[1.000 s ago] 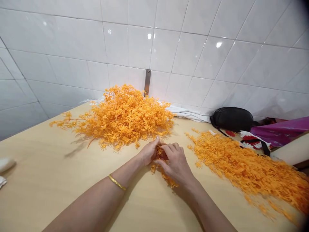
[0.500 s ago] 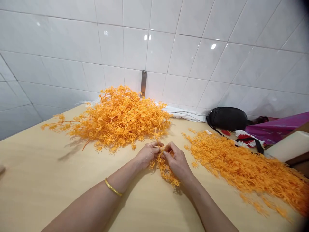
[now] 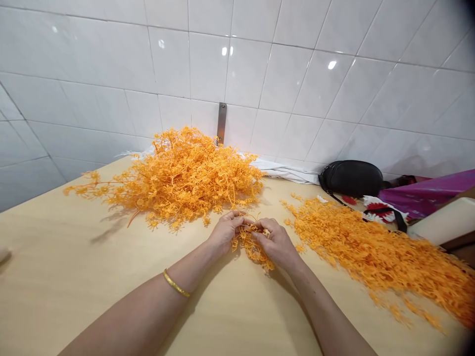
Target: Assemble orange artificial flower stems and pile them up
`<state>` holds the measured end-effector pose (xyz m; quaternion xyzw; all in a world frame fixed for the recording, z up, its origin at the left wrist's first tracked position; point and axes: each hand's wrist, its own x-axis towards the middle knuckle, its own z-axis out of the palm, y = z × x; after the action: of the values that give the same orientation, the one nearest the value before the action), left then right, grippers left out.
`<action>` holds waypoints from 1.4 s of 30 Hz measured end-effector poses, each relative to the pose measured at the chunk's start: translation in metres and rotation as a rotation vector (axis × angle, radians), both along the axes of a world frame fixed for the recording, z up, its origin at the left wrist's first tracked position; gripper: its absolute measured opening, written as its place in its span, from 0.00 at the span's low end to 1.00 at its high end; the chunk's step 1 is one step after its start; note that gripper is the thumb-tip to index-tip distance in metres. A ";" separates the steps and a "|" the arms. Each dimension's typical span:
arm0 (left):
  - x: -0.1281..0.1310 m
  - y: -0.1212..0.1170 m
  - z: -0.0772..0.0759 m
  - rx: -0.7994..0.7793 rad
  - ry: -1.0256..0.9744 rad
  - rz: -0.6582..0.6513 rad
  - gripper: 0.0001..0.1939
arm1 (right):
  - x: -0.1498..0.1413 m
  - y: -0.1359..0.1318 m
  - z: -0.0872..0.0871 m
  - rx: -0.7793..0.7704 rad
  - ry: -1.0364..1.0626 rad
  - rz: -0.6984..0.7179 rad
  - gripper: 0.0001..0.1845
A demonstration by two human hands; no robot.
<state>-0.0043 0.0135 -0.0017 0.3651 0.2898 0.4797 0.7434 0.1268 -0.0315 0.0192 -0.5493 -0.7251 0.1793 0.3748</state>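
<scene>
The left hand (image 3: pixel 226 232) and right hand (image 3: pixel 276 242) were pinched tight on a tangled clump of orange artificial sprigs (image 3: pixel 252 247) over the pale table (image 3: pixel 74 282), between a heaped pile (image 3: pixel 185 180) at far left and a loose spread (image 3: pixel 371 252) at right. Pulling hard could have snapped thin stems or snagged neighbouring strands.

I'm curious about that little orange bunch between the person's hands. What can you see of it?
The orange bunch is a loose tangle of thin, branching sprigs with tiny star-like tips, plastic-looking. The left hand and right hand pinch it from either side, its lower end trailing toward the pale wooden table. Whether it touches the table is hard to tell.
</scene>
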 end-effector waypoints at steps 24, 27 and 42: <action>0.007 -0.014 0.003 0.158 0.240 -0.114 0.07 | 0.005 0.010 -0.013 -0.011 0.378 -0.101 0.11; 0.008 -0.015 0.005 0.116 0.191 -0.138 0.09 | 0.007 0.011 -0.013 0.004 0.451 -0.141 0.12; 0.007 -0.018 0.003 0.189 0.182 -0.135 0.10 | 0.057 0.021 -0.001 0.129 0.801 -0.739 0.10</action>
<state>0.0025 -0.0044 0.0014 0.4940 0.2842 0.4187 0.7070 0.1835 -0.0107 0.0181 -0.6321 -0.2940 0.1861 0.6923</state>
